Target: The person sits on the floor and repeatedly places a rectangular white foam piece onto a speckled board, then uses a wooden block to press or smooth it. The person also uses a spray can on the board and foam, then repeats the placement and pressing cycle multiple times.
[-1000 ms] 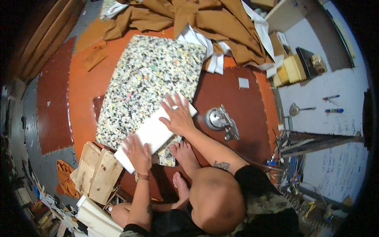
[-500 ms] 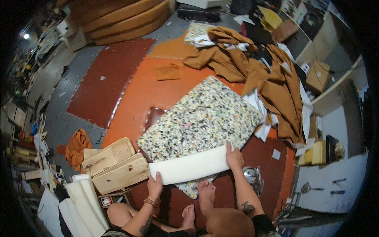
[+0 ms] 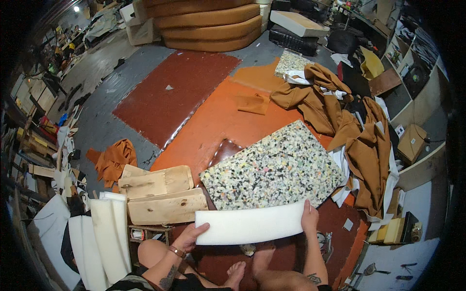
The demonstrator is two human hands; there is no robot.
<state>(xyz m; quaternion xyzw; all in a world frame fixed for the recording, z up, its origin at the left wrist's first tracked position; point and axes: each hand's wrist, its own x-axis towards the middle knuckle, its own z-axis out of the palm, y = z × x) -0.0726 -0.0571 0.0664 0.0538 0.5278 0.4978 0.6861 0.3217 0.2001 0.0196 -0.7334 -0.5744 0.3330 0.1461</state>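
Both hands are engaged. The left hand (image 3: 191,236) grasps the left end of a white foam strip (image 3: 250,224), thumb laid over its upper face; the right hand (image 3: 309,218) grasps the opposite end, thumb pointing up. The strip is held crosswise in front of the knees and, in this view, overlaps the near edge of a speckled foam slab (image 3: 274,167). Whether the two touch cannot be determined.

The slab lies partly on an orange sheet (image 3: 194,143) covering the floor. Two pale wooden boards (image 3: 167,206) rest by the sheet's near left corner; brown fabric (image 3: 366,155) is heaped along its right edge. Further white foam pieces (image 3: 104,237) stand left of the person's knee.

Step in hand, as judged: handling and positioning the strip. The next move appears to call for level, matched support at both ends, since foam this thin would probably sag or twist if one grip slackened.
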